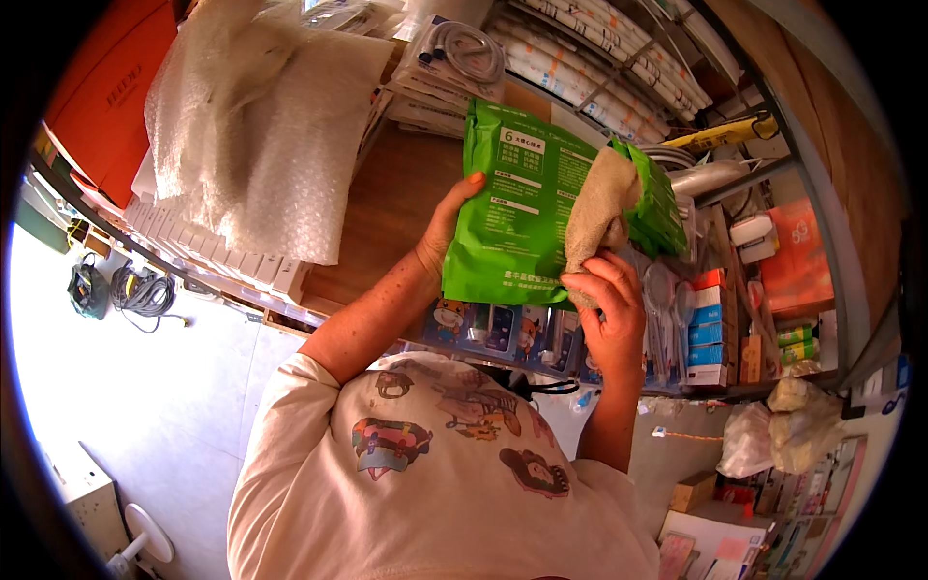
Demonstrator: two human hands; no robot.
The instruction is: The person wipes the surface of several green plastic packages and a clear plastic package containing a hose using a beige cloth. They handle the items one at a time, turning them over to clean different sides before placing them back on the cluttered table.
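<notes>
My left hand (pixel 451 217) grips the left edge of a green plastic package (pixel 507 210) with white printing, its thumb on the front. At the package's right side, my right hand (pixel 612 304) pinches a beige cloth (pixel 598 206), which lies bunched against the green plastic. Another green packaged item (pixel 652 196) shows behind the cloth to the right; whether it is part of the same package I cannot tell. Blue blister-style packs (pixel 500 337) with cartoon figures lie below the package, nearer my body.
Bubble wrap (pixel 290 145) covers goods at the left of the wooden shelf (pixel 384 210), beside a row of white boxes (pixel 217 246). Bagged coiled hoses (pixel 464 51) are stacked at the back. Blue-and-white boxes (pixel 705 333) stand at the right. A coiled cable (pixel 145 290) lies on the floor.
</notes>
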